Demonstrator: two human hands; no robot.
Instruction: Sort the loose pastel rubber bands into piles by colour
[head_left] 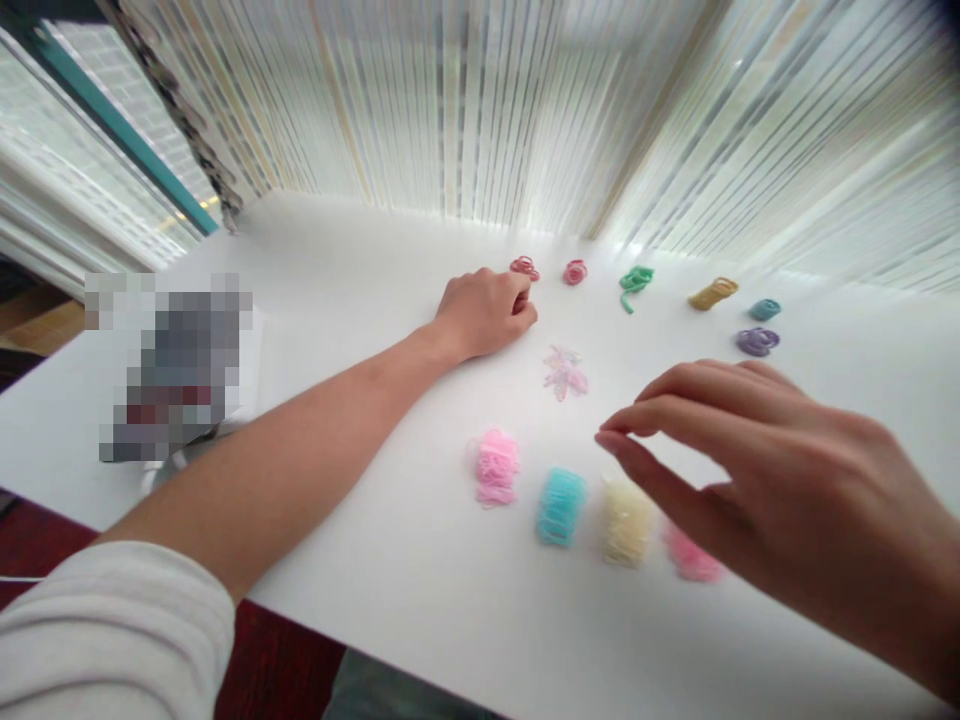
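Note:
My left hand (491, 312) rests on the white table with its fingers curled in. Just beyond its knuckles lies a small red coil of cord (524, 267). Whatever the fingers hold, if anything, is hidden. My right hand (750, 470) hangs above the table, thumb and index fingertips pinched together; nothing shows clearly between them. Between the hands is a loose pale pink and white cluster of strands (565, 373). Below the right hand sit a pale yellow bundle of strands (627, 522) and a pink bundle (694, 553), partly covered by the hand.
Nearer me lie a light pink bundle (497, 467) and a turquoise bundle (561, 507). Along the back are a pinkish-red coil (575, 272), green cord (637, 280), a mustard roll (713, 293), a teal roll (765, 309) and a purple coil (758, 341). A blurred-out object (187, 360) stands left.

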